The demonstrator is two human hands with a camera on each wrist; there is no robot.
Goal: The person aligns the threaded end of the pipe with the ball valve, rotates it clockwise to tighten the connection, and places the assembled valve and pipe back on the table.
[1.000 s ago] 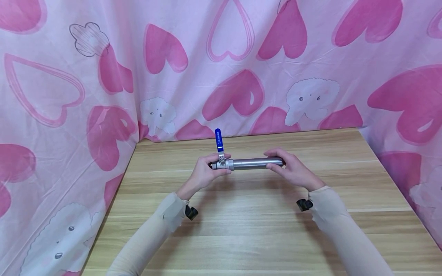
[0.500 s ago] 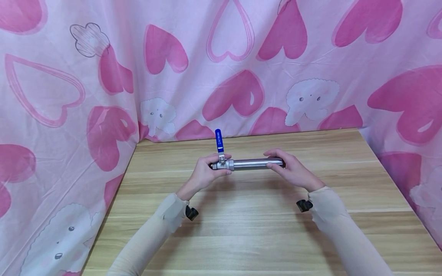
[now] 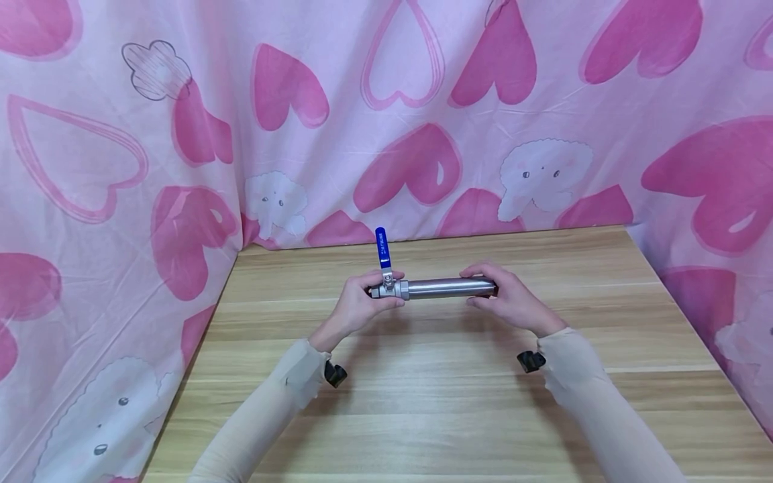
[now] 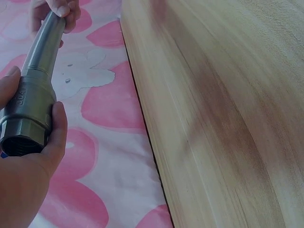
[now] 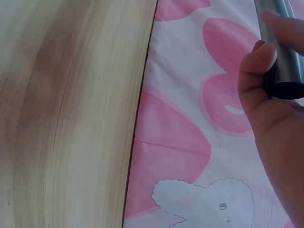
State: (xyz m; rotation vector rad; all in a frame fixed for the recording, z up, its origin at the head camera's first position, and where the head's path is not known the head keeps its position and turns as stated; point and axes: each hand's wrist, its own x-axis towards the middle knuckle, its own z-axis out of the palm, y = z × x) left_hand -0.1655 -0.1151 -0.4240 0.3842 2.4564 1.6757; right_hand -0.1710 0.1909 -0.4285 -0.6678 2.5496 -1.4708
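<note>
A ball valve with a blue lever handle is joined to a straight steel pipe, held level above the table. My left hand grips the valve body between thumb and fingers. In the left wrist view, the valve's threaded, hollow end faces the camera and the lever is mostly hidden. Around the pipe's far right end curls my right hand, its thumb along the near side. The right wrist view shows the pipe's dark end between thumb and fingers.
Beneath both hands lies a wood-grain table. A pink curtain with hearts and white cartoon animals hangs behind it and along both sides. Small black cameras sit at the wrists over beige sleeves.
My right thumb has slid down from the pipe's top face to its near lower side. The left hand and the valve have hardly moved.
</note>
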